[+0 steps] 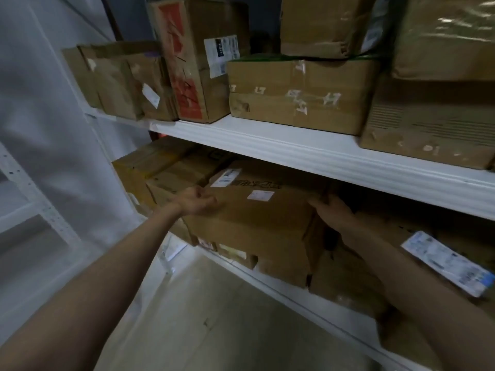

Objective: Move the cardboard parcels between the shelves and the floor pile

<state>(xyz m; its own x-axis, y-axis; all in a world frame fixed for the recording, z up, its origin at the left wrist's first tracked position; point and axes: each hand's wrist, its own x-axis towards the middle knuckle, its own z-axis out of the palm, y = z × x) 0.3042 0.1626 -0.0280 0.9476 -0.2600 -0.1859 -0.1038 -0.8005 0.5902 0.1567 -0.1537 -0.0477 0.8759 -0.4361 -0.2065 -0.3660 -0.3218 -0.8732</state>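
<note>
A large brown cardboard parcel (257,210) with small white labels lies on top of other boxes on the lower shelf (294,290). My left hand (197,200) rests at its left top edge, fingers loosely bent. My right hand (330,210) holds the parcel's right side, with the fingers curled round its far corner. The parcel sits partly under the upper shelf (321,153).
The upper shelf carries several parcels, among them a tall red-printed box (192,60) and a wide box with white marks (297,95). A box with a long white label (447,261) lies right of my right arm. A white shelf upright (34,194) stands at the left, above pale floor (214,317).
</note>
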